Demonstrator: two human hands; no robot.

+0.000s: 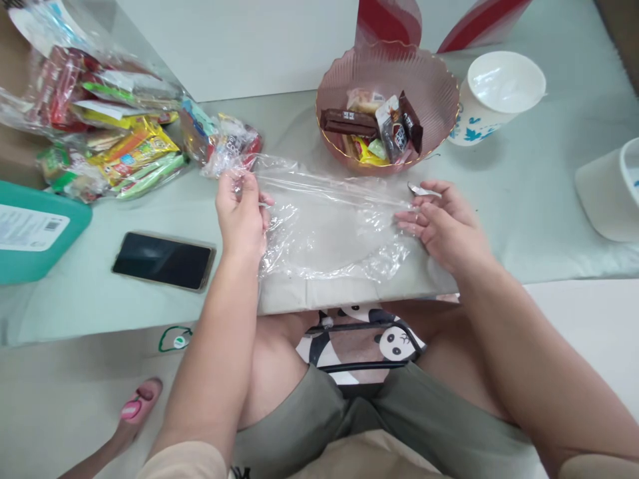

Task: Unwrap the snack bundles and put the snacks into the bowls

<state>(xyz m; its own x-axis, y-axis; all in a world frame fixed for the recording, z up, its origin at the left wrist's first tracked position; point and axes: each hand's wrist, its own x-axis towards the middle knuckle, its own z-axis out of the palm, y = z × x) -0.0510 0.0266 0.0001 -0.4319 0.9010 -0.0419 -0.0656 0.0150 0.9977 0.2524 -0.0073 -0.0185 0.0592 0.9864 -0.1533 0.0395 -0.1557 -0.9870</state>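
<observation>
Stretched between my hands, just above the table's front part, is a clear plastic bag (334, 226), crinkled and see-through. My left hand (243, 209) is closed on its left upper corner, close to some wrapped snacks (232, 140). At the other end, my right hand (444, 223) pinches the bag's right edge between thumb and fingers. A small shiny white piece (418, 190) shows by the right index finger; I cannot make out what it is. Behind the bag stands a pink ribbed bowl (332, 80) with a gold rim, holding several wrapped sweets (349, 122).
A pile of packaged snacks (134, 150) lies at the left, beside a teal container (44, 229). A dark phone (164, 261) rests left of my forearm. Two white cups, one blue-patterned (486, 110) and one plain (612, 193), stand right. A person's foot (142, 402) shows below.
</observation>
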